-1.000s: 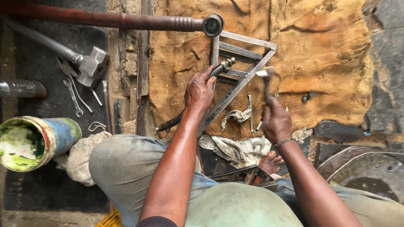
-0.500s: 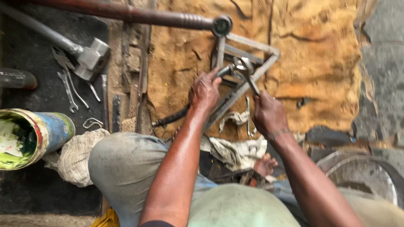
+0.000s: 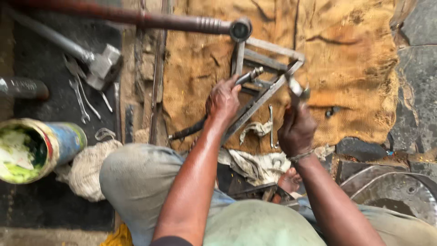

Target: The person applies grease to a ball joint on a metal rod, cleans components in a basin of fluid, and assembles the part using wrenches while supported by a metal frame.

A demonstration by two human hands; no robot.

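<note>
A triangular metal frame [image 3: 268, 52] lies on brown burlap sacking [image 3: 350, 59] on the ground. My left hand [image 3: 223, 98] grips a dark rod-like tool [image 3: 191, 130] whose shiny tip [image 3: 252, 74] rests against the frame. My right hand [image 3: 297, 130] is closed around the handle of a small hammer, its blurred metal head [image 3: 298, 89] raised just above the frame's slanted bar. A wrench [image 3: 271, 125] and a crumpled rag [image 3: 255, 130] lie on the burlap between my hands.
A long rusty pipe [image 3: 150, 19] crosses the top. A sledgehammer [image 3: 98, 66] and spanners [image 3: 79, 98] lie at left, above a paint can [image 3: 36, 148] and a cloth bundle [image 3: 86, 171]. A metal basin [image 3: 396, 191] sits at bottom right.
My right hand swung the hammer down onto the frame half a second ago and has now lifted it back to the right. My left hand stayed on the rod.
</note>
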